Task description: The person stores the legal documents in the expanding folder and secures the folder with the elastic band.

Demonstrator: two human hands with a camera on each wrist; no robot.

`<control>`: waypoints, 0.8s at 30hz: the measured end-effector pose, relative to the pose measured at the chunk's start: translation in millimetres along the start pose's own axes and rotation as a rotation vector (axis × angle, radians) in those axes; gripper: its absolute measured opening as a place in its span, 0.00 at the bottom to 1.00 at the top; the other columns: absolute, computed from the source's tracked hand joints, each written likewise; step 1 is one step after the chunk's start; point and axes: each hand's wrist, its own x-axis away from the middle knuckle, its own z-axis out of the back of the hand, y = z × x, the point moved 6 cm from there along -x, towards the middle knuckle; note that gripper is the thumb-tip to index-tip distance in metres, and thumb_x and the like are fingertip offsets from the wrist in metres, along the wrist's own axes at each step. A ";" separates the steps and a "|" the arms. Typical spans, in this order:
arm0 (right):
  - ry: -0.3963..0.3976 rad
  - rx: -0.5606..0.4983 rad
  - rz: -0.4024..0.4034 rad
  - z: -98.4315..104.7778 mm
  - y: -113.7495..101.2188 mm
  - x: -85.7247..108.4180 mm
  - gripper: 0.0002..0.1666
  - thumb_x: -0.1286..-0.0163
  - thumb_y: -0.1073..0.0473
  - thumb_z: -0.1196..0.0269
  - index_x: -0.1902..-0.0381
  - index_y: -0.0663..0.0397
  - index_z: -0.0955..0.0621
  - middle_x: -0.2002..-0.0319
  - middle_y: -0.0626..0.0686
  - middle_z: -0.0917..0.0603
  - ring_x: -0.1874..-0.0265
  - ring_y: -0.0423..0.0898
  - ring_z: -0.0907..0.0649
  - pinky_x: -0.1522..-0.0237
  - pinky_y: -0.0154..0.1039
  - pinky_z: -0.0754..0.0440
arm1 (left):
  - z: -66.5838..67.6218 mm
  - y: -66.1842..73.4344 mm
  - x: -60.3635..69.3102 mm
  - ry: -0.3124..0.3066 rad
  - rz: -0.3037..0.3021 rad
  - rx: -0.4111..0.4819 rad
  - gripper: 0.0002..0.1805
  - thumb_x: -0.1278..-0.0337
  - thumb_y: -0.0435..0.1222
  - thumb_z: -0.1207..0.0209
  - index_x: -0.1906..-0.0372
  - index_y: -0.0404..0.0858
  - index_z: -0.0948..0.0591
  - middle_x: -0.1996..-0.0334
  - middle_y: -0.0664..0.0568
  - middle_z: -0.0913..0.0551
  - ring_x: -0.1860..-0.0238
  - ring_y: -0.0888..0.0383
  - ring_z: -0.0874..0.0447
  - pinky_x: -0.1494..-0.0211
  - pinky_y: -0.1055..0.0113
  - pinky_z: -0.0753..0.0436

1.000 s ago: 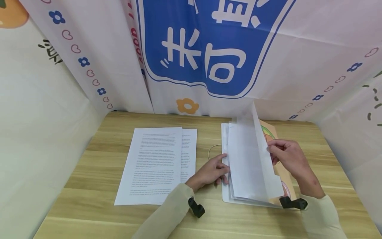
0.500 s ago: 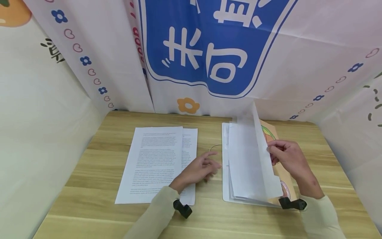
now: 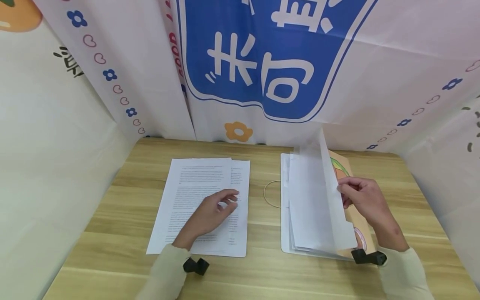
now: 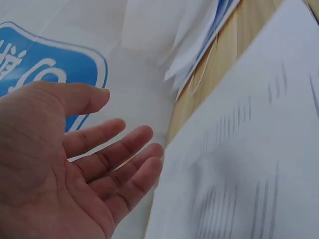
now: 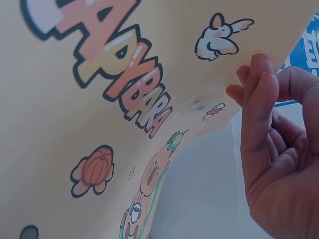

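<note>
Orange card, printed with cartoon animals and capybara lettering, makes up the outer cover of the document folder, which lies on the right part of the wood-grain tabletop. The right hand pinches the cover's edge between thumb and fingers and holds it tilted up, seemingly so it cannot fall back over the white papers inside. A thin elastic cord loops loose from the folder's left edge, presumably slack so the cover can swing free. To the left, two printed sheets lie flat and overlapping, perhaps kept near the folder for easy reach. Above them hovers the left hand, fingers relaxed and slightly bent, holding nothing; the left wrist view shows its fingertips apart from the paper.
</note>
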 end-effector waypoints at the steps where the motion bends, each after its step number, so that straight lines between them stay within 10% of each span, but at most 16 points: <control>1: 0.000 0.000 0.000 -0.1 -0.1 0.1 0.16 0.24 0.65 0.41 0.51 0.78 0.18 0.76 0.54 0.18 0.80 0.45 0.18 0.75 0.37 0.15 | 6.2 -1.9 4.1 0.017 0.008 -0.023 0.23 0.26 0.38 0.40 0.32 0.36 0.24 0.47 0.46 0.16 0.48 0.56 0.18 0.47 0.59 0.18; 14: -0.006 -0.030 0.006 -1.6 1.3 -0.9 0.15 0.25 0.67 0.41 0.52 0.79 0.18 0.77 0.52 0.18 0.81 0.44 0.19 0.77 0.36 0.16 | 74.5 -32.2 55.1 0.219 0.090 -0.286 0.25 0.30 0.33 0.37 0.32 0.30 0.25 0.46 0.37 0.17 0.43 0.41 0.19 0.44 0.45 0.20; 24: 0.000 -0.028 0.007 -1.3 3.1 -0.6 0.15 0.25 0.67 0.41 0.52 0.79 0.18 0.77 0.52 0.18 0.81 0.44 0.19 0.77 0.36 0.16 | 92.7 -55.1 77.9 0.168 0.251 -0.473 0.48 0.36 0.41 0.31 0.26 0.18 0.43 0.34 0.18 0.38 0.33 0.24 0.43 0.35 0.31 0.36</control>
